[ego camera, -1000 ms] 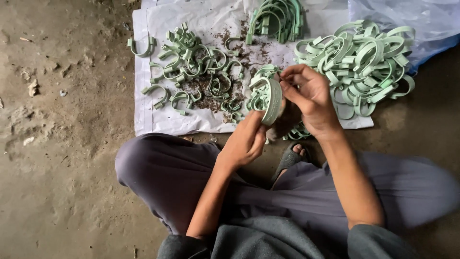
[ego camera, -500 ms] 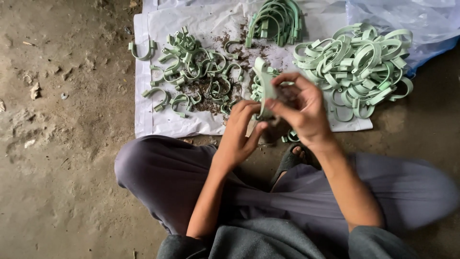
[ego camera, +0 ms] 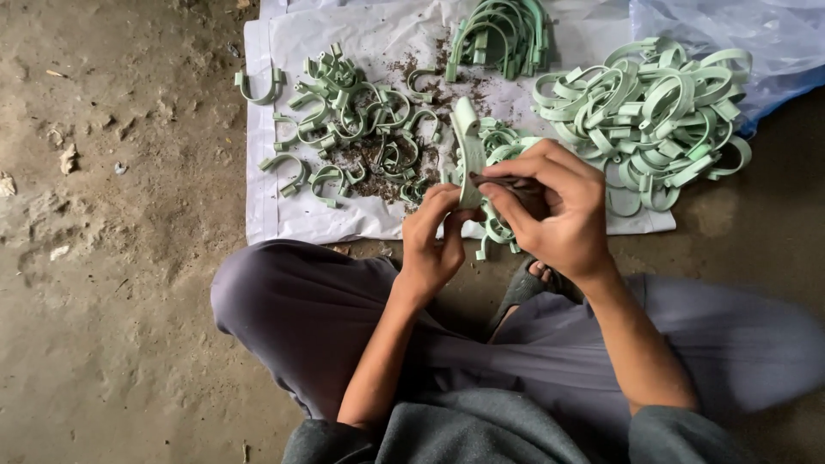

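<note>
A person sits cross-legged on a bare dirt floor [ego camera: 103, 283], both hands raised just above the near edge of a white plastic sheet [ego camera: 284, 215] spread on that floor. The left hand [ego camera: 434, 241] is closed, with fingertips pinched on the lower end of a pale green curved plastic clip [ego camera: 468, 142] that stands nearly upright between the hands. The right hand [ego camera: 550, 210] is curled, its thumb and forefinger pressing against the same clip from the other side; whether it holds a small tool as well cannot be told. Just behind and under the hands lies a small cluster of similar green clips [ego camera: 498, 228]. Farther left on the sheet is a scattered pile of smaller green clips mixed with dark crumbs [ego camera: 361, 129]. To the right sits a large heap of pale green ring-shaped clips [ego camera: 653, 112], touching a crumpled clear plastic bag [ego camera: 756, 43]. At the top edge rests a bundle of darker green clips [ego camera: 503, 34].
</note>
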